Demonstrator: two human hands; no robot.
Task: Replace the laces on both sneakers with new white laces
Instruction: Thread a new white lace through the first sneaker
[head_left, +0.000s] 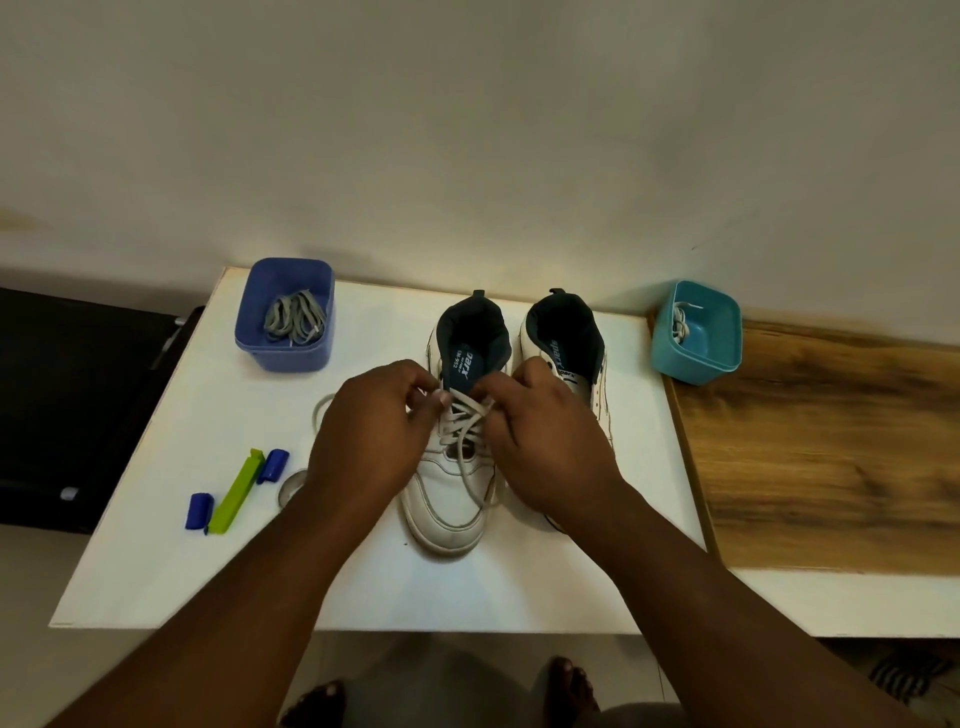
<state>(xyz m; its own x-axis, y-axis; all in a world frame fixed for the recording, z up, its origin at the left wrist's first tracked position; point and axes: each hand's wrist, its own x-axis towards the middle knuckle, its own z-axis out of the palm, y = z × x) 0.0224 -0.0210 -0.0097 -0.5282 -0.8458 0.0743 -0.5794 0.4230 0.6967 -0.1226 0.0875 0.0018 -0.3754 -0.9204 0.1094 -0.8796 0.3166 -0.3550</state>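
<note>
Two white sneakers stand side by side on the white table (519, 597), toes toward me. The left sneaker (448, 512) has a white lace (464, 422) criss-crossed through its eyelets. My left hand (371, 441) pinches the lace at the sneaker's upper left eyelets. At the upper right eyelets, my right hand (545, 441) pinches the other part of the lace. A loose lace end (321, 406) loops out behind my left hand. The right sneaker (566, 345) is partly hidden by my right hand; no lace shows on it.
A blue tub (284, 358) at the back left holds grey laces (296, 317). A teal tub (696, 358) at the back right holds a white lace (679, 322). A green clip (236, 493), two blue caps (199, 512) and a small round lid (292, 487) lie front left. A wooden surface (831, 441) adjoins on the right.
</note>
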